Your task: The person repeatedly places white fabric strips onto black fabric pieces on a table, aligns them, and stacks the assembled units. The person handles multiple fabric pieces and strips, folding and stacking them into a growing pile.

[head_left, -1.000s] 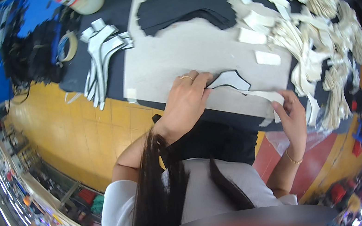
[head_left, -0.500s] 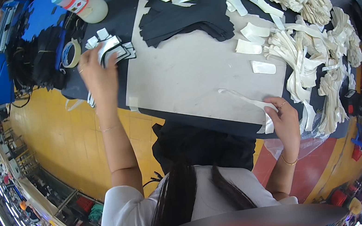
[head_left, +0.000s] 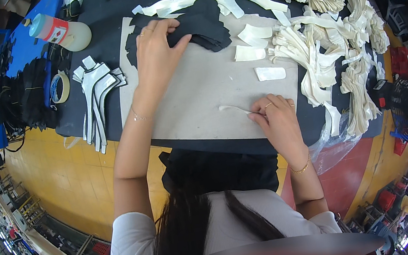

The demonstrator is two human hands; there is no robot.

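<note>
My left hand (head_left: pixel 156 49) reaches over the stack of black fabric pieces (head_left: pixel 209 23) at the back of the grey board (head_left: pixel 191 92). Its curled fingers and thumb grip the near edge of the top black fabric piece, which rises in a fold by the thumb. Near the board's front right, my right hand (head_left: pixel 276 119) pinches a narrow white fabric strip (head_left: pixel 234 107) between thumb and fingers. The strip's free end points left, low over the board; my fingers hide the other end. Small white pieces (head_left: pixel 250 53) lie farther back, right of the black stack.
White-faced, black-edged pieces (head_left: pixel 96 96) lie fanned out at left, beside a tape roll (head_left: pixel 61 86) and a plastic bottle (head_left: pixel 66 34). Bundled black pieces (head_left: pixel 32 92) sit farther left. Heaps of cream strips (head_left: pixel 307 59) cover the right side, above a clear plastic bag (head_left: pixel 331 148).
My left hand has moved right from the white-faced pieces onto the black stack. My right hand has turned with the white strip, still held over the board. The whole view has shifted slightly.
</note>
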